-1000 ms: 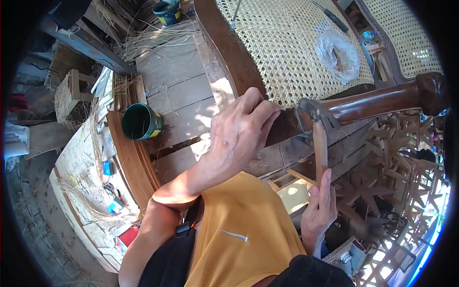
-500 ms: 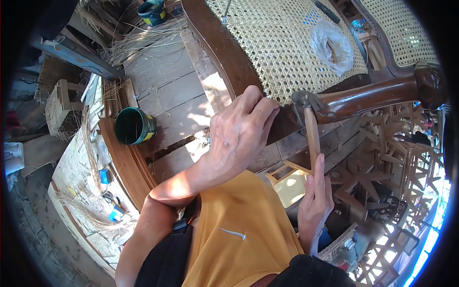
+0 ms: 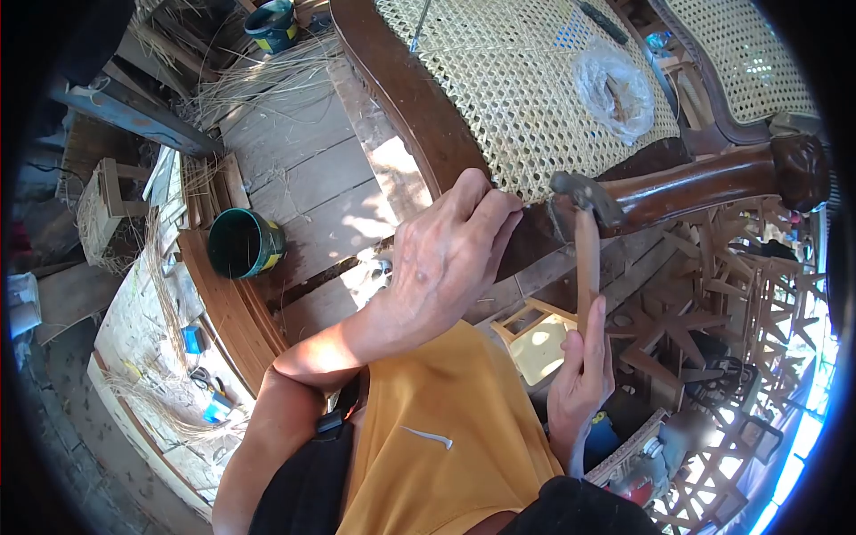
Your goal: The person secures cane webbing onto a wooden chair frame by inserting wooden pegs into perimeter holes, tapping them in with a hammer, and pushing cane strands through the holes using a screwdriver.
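My right hand (image 3: 580,388) grips the wooden handle of a hammer (image 3: 587,263). The dark hammer head is up at the front corner of a chair, beside my left fingertips. My left hand (image 3: 446,250) is closed in a pinch at the edge of the woven cane seat (image 3: 499,98); whatever the fingertips hold is hidden behind the knuckles. Brown polished wood forms the seat frame (image 3: 401,98). To the right runs a glossy carved chair arm (image 3: 704,187). A clear plastic bag (image 3: 615,94) with brownish contents lies on the cane.
A dark green bucket (image 3: 245,243) stands on the plank floor at left, another bucket (image 3: 272,27) farther back near loose cane strands (image 3: 267,80). Stacked wooden frame parts (image 3: 687,330) crowd the right side. A small yellowish stool (image 3: 538,343) is below the chair.
The hammer head has shifted slightly right, showing more of itself. My left hand keeps its pinch at the seat edge. The whole view has moved slightly.
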A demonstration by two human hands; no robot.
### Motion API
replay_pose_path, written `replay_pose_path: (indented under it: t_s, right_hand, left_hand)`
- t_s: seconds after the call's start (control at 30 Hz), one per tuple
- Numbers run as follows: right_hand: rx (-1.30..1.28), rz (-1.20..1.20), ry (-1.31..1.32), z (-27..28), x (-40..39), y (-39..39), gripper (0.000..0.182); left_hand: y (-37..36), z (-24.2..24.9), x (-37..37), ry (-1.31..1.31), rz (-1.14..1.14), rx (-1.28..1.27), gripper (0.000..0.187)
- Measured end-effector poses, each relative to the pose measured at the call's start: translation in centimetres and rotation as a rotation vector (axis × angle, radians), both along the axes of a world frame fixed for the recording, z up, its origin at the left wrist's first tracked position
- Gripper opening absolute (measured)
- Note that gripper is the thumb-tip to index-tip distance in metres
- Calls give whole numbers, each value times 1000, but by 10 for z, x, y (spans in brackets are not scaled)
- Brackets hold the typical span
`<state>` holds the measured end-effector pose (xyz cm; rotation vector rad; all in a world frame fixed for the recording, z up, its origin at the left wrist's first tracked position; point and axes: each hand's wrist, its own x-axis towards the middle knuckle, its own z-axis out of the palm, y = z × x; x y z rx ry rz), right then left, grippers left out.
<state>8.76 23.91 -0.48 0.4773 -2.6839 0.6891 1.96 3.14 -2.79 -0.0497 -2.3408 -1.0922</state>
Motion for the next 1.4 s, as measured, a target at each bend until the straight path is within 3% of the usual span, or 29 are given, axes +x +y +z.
replay_pose_path:
  t_s: [0.13, 0.27, 0.3, 0.4, 0.5, 0.63, 0.83, 0.93, 1.03, 1.17, 1.33, 1.4]
  right_hand:
    - [95, 39, 44, -2, 4, 6, 56]
    - [62, -126, -293, 7, 10, 6, 46]
    - [77, -78, -130, 4, 9, 4, 46]
    - [-41, -53, -90, -4, 20, 13, 46]
    - [142, 24, -2, -11, 14, 11, 46]
    - [28, -73, -93, -14, 12, 11, 45]
    - [72, 19, 153, -23, 15, 15, 45]
    - [81, -45, -139, -5, 9, 4, 44]
    - [-7, -46, 20, -18, 13, 12, 45]
    - [-88, -61, 26, -36, 24, 29, 50]
    - [-451, -52, 73, -57, 29, 38, 57]
    - [-465, -68, 66, -60, 24, 47, 57]
  left_hand:
    - [-4, 2, -1, -14, -24, 5, 12]
    - [-3, 1, -2, -10, -28, -12, 12]
    - [-3, 0, -2, -12, -22, -18, 12]
    - [-5, 1, -2, -11, -36, -29, 12]
    - [-5, 1, -2, -13, -36, -29, 11]
    - [-4, -2, -3, -10, -35, -20, 11]
    - [-4, 1, -2, -35, -39, -24, 12]
    - [-4, 0, -1, -39, -44, -24, 12]
    - [-4, 2, -1, -53, -32, -14, 13]
    - [-6, 13, -4, -73, -26, -43, 16]
    - [-9, 25, -18, -33, -62, -196, 16]
    - [-4, 27, -23, -52, -94, -273, 14]
